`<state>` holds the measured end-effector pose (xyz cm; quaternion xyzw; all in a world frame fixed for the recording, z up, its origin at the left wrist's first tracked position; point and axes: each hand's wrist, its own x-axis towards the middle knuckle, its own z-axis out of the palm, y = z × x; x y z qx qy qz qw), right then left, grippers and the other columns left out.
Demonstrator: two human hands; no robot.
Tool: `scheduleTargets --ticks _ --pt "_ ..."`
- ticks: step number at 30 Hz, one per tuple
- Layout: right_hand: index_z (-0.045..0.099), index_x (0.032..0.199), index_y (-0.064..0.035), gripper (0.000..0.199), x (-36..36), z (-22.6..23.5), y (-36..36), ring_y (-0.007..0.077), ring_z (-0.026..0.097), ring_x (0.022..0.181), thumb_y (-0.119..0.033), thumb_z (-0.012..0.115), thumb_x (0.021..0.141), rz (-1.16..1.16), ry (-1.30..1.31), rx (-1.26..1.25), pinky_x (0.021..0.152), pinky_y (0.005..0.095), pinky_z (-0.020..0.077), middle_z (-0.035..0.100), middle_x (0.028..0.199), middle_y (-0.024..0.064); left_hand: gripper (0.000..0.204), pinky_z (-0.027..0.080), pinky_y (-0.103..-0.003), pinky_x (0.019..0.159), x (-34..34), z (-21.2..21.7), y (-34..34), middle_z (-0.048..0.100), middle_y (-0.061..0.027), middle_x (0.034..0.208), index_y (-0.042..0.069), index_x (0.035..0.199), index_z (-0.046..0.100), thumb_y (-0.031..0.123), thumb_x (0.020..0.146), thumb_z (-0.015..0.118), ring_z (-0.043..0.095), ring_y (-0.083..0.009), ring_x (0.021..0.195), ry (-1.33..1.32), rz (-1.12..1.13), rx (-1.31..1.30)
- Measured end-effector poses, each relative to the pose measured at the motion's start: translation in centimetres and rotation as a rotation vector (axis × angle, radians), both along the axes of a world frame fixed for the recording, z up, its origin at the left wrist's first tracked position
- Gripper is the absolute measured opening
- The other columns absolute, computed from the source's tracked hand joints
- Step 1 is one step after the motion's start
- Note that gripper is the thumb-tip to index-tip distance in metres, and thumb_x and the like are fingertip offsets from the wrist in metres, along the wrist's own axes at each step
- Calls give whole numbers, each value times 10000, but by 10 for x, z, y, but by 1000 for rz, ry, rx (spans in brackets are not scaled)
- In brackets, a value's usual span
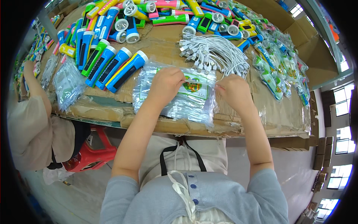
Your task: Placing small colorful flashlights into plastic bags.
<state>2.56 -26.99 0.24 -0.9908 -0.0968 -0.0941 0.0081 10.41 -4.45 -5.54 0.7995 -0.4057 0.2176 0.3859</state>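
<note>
My left hand (167,85) is closed in a pinch above a stack of clear plastic bags (173,109) with green printing. My right hand (235,90) is likewise pinched, at the stack's right edge. Between the two hands runs a short white cable (199,82), gripped at either end. Just beyond my right hand lies a loose bundle of white USB cables (214,52), their plugs fanned out to the left. Several flashlights in blue, green and yellow (128,71) lie in a row left of the bags.
A large heap of colourful flashlights (167,15) fills the far side of the cardboard-covered table (261,123). Bagged flashlights (279,71) pile up on the right. At the left, a co-worker (31,123) sits by a red stool (95,153), near another stack of plastic bags (69,84).
</note>
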Motion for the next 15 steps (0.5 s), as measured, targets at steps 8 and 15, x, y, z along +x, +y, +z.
scheduleTargets --ticks 8,15 --pt "688 819 -69 138 30 -7 45 281 622 693 -185 622 781 273 46 273 628 377 492 653 746 96 133 441 -374 670 -2 4 -4 579 -64 784 51 743 580 27 658 679 572 -262 765 -151 -6 54" --pt "671 777 -65 113 30 -7 49 288 622 692 -163 613 778 287 -11 292 615 386 492 650 739 97 144 444 -371 659 -3 2 -3 585 -65 789 58 761 586 28 655 679 570 -270 756 -108 -8 58"
